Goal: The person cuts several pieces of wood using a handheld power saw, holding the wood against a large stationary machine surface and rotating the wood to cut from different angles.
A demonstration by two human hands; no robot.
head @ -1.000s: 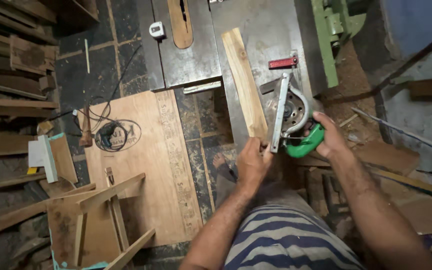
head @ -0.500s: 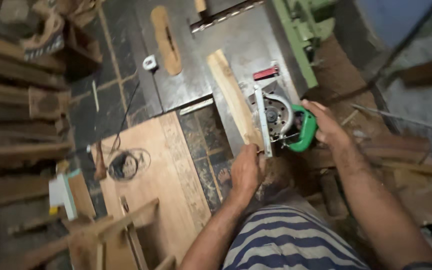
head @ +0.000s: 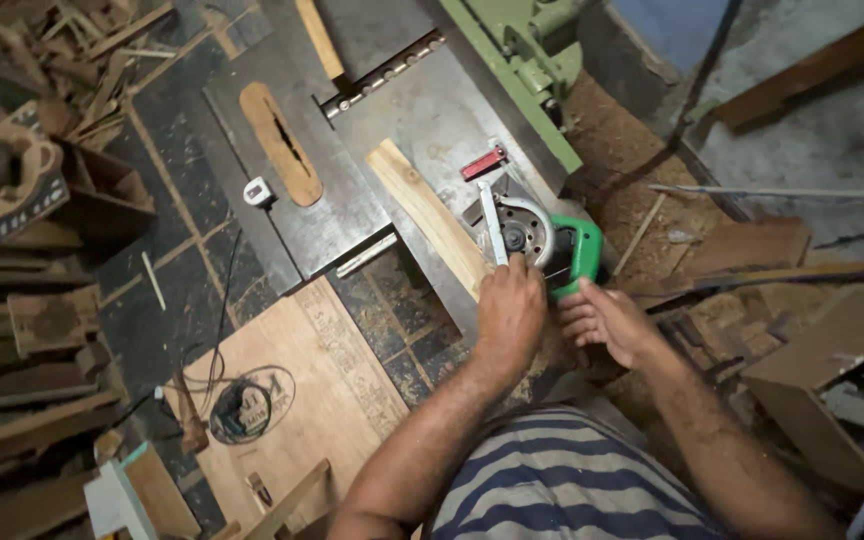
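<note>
A green circular saw (head: 550, 240) rests on the grey metal table of a woodworking machine (head: 432, 120), its blade guard and base plate facing up. A pale wooden plank (head: 422, 210) lies on the table just left of the saw. My left hand (head: 510, 312) covers the plank's near end and touches the saw's base plate. My right hand (head: 607, 322) is at the saw's green handle, fingers curled against it. A small red piece (head: 484, 162) lies beyond the saw.
A tape measure (head: 256, 190) sits on the metal table near an oval wooden insert (head: 282, 140). A plywood sheet (head: 292, 400) with a coiled cord and tool (head: 244, 408) lies on the tiled floor. Stacked timber (head: 22, 330) fills the left; scrap wood (head: 772, 250) lies right.
The view has swung and moved closer. My left hand has shifted up onto the plank's end by the saw base. My right hand has slid lower along the green handle.
</note>
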